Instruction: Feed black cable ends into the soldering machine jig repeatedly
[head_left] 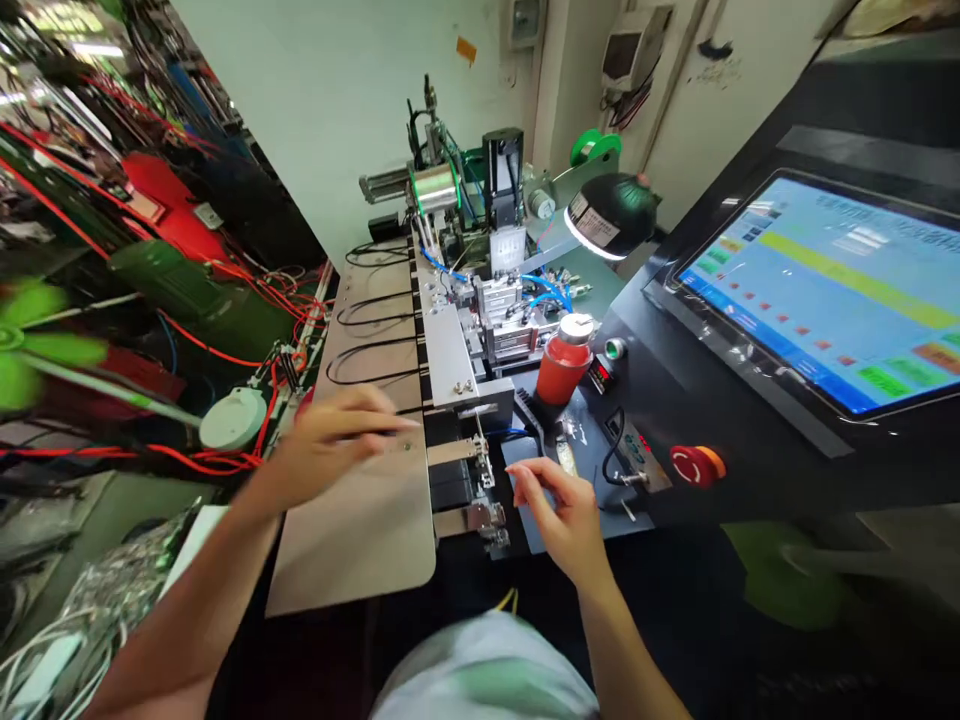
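My left hand (334, 445) is over the tan board (360, 530), blurred, with its fingers pointing right; whether it holds something small cannot be made out. My right hand (555, 500) hovers right of the metal fixtures (484, 465), thumb and fingers drawn together in a pinch, and what may be between the tips is too small to tell. Black cables (375, 350) lie in loops across the board. Behind my right hand stands a red bottle (562, 362) with a white cap. A lit lamp (609, 218) shines on the machine's metal blocks (506, 318).
At the right are a touchscreen (832, 285) and a red stop button (696, 465). A small control box (637, 450) sits beside my right hand. Green fan blades (30, 345) and red cables (225, 462) are at the left.
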